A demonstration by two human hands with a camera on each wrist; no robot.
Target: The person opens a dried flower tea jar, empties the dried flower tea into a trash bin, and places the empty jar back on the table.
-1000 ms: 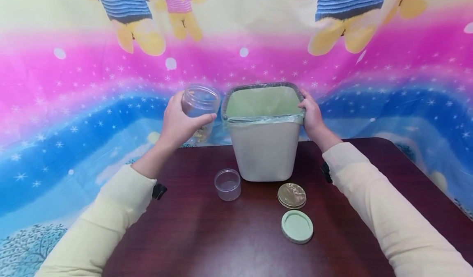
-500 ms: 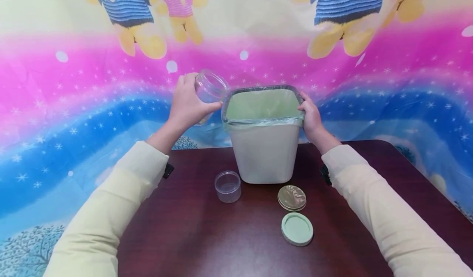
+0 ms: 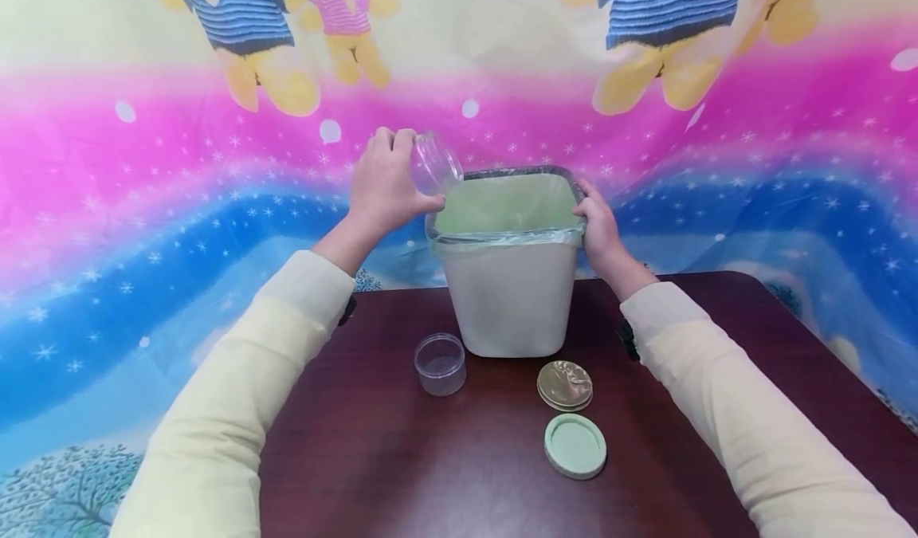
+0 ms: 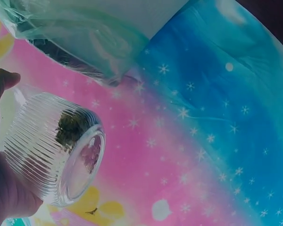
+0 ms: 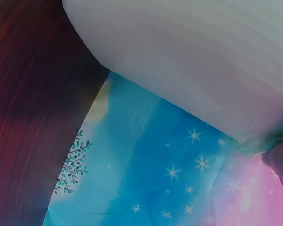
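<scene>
My left hand (image 3: 387, 181) grips a clear ribbed jar (image 4: 42, 141), tilted with its mouth toward the bin's left rim. Dark green and brownish bits (image 4: 71, 129) lie inside near the jar's base in the left wrist view. A pale trash bin (image 3: 511, 299) with a thin green liner bag (image 3: 509, 237) folded over its rim stands at the table's far edge. At the bin's right rim, my right hand (image 3: 601, 223) holds on, its fingers at the liner edge. The right wrist view shows mostly the bin's side and little of that hand.
On the dark wooden table (image 3: 402, 458), a small clear round container (image 3: 441, 365) stands before the bin. Toward the right lie a shiny round lid (image 3: 565, 384) and a pale green lid (image 3: 575, 445). A printed cloth (image 3: 215, 171) hangs behind.
My left hand has moved up and right with the jar, tipping it from nearly upright until its mouth leans over the bin's left rim. My right hand stays at the bin.
</scene>
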